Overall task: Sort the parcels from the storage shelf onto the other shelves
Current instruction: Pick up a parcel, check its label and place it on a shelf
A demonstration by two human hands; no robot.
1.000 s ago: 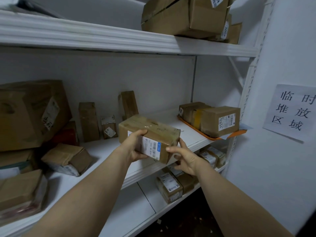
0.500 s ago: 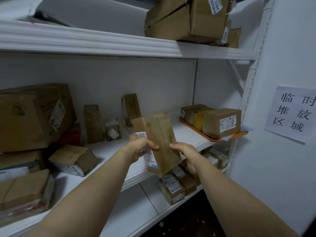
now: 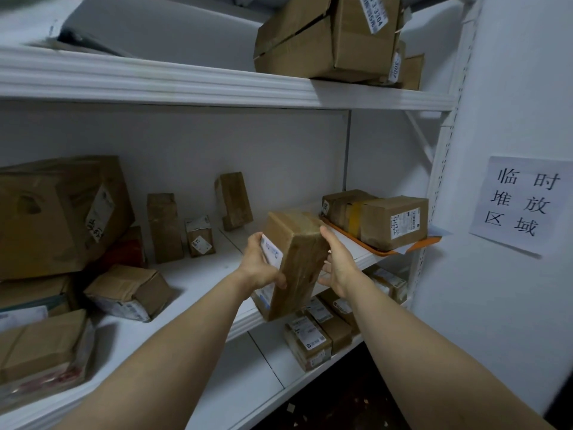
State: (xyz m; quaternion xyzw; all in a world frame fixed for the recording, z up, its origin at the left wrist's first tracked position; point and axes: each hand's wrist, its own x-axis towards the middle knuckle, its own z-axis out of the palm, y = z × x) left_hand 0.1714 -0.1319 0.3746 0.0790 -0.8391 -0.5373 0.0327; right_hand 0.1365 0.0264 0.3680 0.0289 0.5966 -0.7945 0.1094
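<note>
I hold a taped brown cardboard parcel (image 3: 294, 262) on end in front of the middle shelf (image 3: 192, 274), its white label facing left. My left hand (image 3: 260, 265) grips the labelled side, thumb curled over the front lower edge. My right hand (image 3: 336, 262) clasps the right side, fingers behind the box. The parcel hangs just above the shelf's front edge.
On the middle shelf stand a big box (image 3: 55, 212) at left, several small upright parcels (image 3: 164, 228), and two boxes on an orange tray (image 3: 384, 249) at right. More parcels sit on the lower shelf (image 3: 313, 339) and the top shelf (image 3: 328, 35). A paper sign (image 3: 524, 203) hangs on the right wall.
The parcel has been turned from lying flat with the label toward me to standing on end, label to the left. Both hands kept hold and moved slightly toward the shelf.
</note>
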